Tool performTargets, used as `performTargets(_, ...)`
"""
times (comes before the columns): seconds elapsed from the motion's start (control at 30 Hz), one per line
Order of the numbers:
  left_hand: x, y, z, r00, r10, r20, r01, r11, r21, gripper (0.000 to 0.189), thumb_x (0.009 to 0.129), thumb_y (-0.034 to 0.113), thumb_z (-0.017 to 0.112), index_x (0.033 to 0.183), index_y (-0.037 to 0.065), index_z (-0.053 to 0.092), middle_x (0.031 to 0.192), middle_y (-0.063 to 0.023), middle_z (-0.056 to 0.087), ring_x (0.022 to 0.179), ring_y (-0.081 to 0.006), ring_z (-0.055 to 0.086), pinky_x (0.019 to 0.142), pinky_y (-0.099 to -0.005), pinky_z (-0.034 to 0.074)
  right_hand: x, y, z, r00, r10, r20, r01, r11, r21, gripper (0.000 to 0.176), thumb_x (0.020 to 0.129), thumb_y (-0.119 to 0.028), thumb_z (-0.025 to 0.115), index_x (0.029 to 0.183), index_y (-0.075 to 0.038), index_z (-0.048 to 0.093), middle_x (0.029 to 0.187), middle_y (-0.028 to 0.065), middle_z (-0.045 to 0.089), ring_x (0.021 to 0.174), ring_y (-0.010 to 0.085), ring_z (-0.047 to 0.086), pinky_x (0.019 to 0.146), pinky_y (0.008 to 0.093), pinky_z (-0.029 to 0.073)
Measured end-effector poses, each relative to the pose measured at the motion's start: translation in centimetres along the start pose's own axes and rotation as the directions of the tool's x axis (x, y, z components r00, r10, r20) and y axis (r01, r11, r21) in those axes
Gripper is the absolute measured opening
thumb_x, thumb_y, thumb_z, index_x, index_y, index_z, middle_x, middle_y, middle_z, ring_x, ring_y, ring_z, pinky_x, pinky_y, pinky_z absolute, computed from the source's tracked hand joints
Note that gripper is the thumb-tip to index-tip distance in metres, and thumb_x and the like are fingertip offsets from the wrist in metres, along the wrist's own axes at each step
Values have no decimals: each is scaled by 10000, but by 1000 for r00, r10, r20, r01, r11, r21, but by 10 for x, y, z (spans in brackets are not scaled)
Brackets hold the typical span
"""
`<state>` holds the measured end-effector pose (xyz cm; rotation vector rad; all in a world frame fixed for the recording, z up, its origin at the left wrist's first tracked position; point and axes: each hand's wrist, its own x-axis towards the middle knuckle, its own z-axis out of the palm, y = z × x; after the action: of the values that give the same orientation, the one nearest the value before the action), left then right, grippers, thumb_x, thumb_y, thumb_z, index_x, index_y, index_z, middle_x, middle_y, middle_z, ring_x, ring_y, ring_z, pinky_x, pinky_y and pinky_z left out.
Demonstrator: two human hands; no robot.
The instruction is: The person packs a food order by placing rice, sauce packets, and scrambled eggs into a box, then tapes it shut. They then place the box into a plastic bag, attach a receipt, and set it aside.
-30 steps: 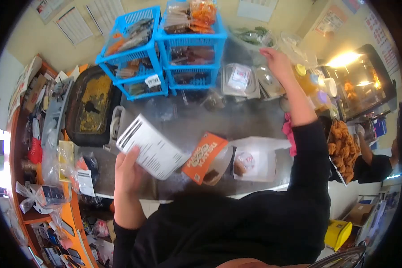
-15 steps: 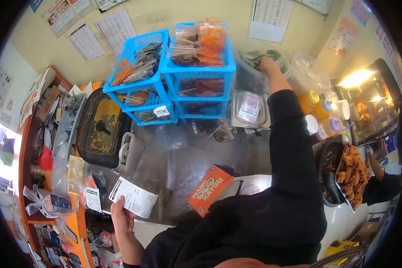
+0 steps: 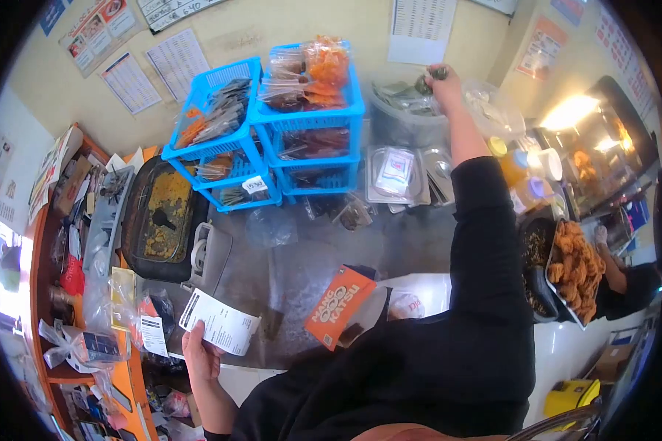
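My left hand (image 3: 201,354) pinches a printed paper receipt (image 3: 221,324) by its lower left edge, above the front of the counter. My right hand (image 3: 446,90) is raised over the rim of a clear round tub (image 3: 412,126) at the back. Its fingers are closed on a small dark green packet (image 3: 438,73), whose contents I cannot make out. More flat green packets (image 3: 399,92) lie inside the tub. An orange printed box (image 3: 343,305) stands close to my body, beside white paper (image 3: 435,288).
Blue stacked baskets (image 3: 310,125) hold bagged orange and brown items. A dark pan (image 3: 162,220) and a tape dispenser (image 3: 210,255) sit left. Sauce bottles (image 3: 528,192) and a tray of fried chicken (image 3: 575,272) are right, near another person's arm (image 3: 616,275).
My right hand has come up out of the tub with a dark green packet. The view has shifted slightly. My left hand still holds the receipt in the same place.
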<state>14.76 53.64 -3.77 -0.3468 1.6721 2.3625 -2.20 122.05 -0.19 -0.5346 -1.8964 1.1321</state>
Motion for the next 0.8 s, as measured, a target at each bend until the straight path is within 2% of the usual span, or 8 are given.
performTargets(0.1,-3,4,12,992,21,-121,-23,1000,-12,282,921,193,518,1066,-49,517,824,-116,655,569,-162,643,394,-226,484,-50,-63,-20,981,20,191,-117,853,509,342,758,72,659,1075,-34,582,1013,60,660,871,143,614,780,275,509)
performTargets(0.17,-5,8,13,991,28,-132,-31,999,-18,285,911,183,522,1072,-51,516,906,-125,648,685,-187,659,496,-257,526,-120,-120,-42,911,-27,411,-226,803,552,376,766,56,668,1114,-18,549,1013,55,658,868,139,615,772,277,508)
performTargets(0.3,0,1,-11,1000,-1,-26,1,1000,-28,337,924,169,497,1159,-72,483,1028,-152,633,862,-233,666,676,-331,569,-262,-165,-92,622,-197,758,40,975,220,207,721,78,672,894,-28,633,889,31,666,870,136,621,759,274,501)
performTargets(0.37,5,-1,-18,998,5,58,-3,1000,-30,331,940,158,471,1170,-79,482,1044,-170,632,895,-251,667,713,-354,576,-321,-162,-103,501,-69,863,-127,980,152,192,722,101,614,844,-45,640,821,40,661,826,136,627,731,276,493)
performTargets(0.43,6,-1,-21,992,-10,130,13,1000,-22,330,940,177,478,1169,-60,497,1066,-154,634,921,-235,661,740,-362,573,-365,-141,-106,582,115,805,-17,991,-130,239,714,105,574,889,-47,633,860,75,658,827,210,640,727,297,495)
performTargets(0.53,6,1,-25,977,-26,209,29,1000,-11,327,941,185,478,1164,-53,508,1079,-151,634,949,-230,654,771,-367,567,-433,-74,-95,874,-54,482,238,914,-330,298,706,98,542,956,-46,615,892,109,646,847,298,629,741,329,491)
performTargets(0.63,9,0,-30,967,-48,249,53,999,-13,339,943,186,475,1179,-57,496,1091,-156,628,964,-239,649,797,-375,557,-476,-40,-83,872,219,438,-72,942,-328,290,732,71,600,994,-51,588,977,128,625,910,316,615,792,342,482)
performTargets(0.8,4,-6,-25,988,-108,112,100,992,81,390,932,225,520,1179,-73,467,1027,-165,633,839,-241,672,635,-350,581,-475,-95,-61,915,53,399,134,896,-424,302,756,-11,612,1050,-54,557,1111,180,518,1051,360,514,863,387,435)
